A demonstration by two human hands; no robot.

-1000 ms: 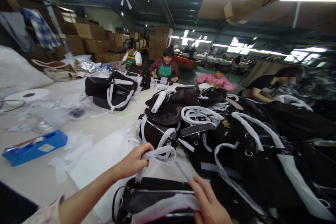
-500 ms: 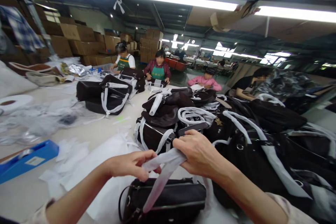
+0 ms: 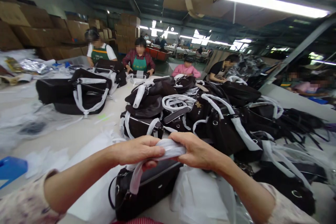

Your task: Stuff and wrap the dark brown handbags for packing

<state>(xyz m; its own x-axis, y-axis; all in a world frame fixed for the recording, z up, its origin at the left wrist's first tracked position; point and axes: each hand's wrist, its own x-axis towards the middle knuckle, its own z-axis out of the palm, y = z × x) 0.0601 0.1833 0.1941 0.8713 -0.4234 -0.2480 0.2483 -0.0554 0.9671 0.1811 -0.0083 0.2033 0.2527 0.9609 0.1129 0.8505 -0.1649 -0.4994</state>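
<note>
A black handbag (image 3: 147,192) lies on the table right below my hands. Its handles (image 3: 172,148) are wrapped in thin white paper and bunched together above the bag. My left hand (image 3: 143,150) pinches the wrapped handles from the left, thumb on top. From the other side, my right hand (image 3: 195,150) closes its fingers round them. One wrapped length hangs down from my left hand to the bag's side. A stack of white tissue paper (image 3: 199,196) sits to the right of this bag.
Black bags with white-wrapped handles (image 3: 220,126) are heaped ahead and to the right. More bags (image 3: 76,94) stand at the left. A blue tape dispenser (image 3: 12,169) and white paper sheets (image 3: 89,154) lie at left. Several co-workers (image 3: 139,57) sit across the table.
My hands have come closer together, and the left one now grips the bunched handles. The bag beneath has turned at an angle. The camera view has swung right.
</note>
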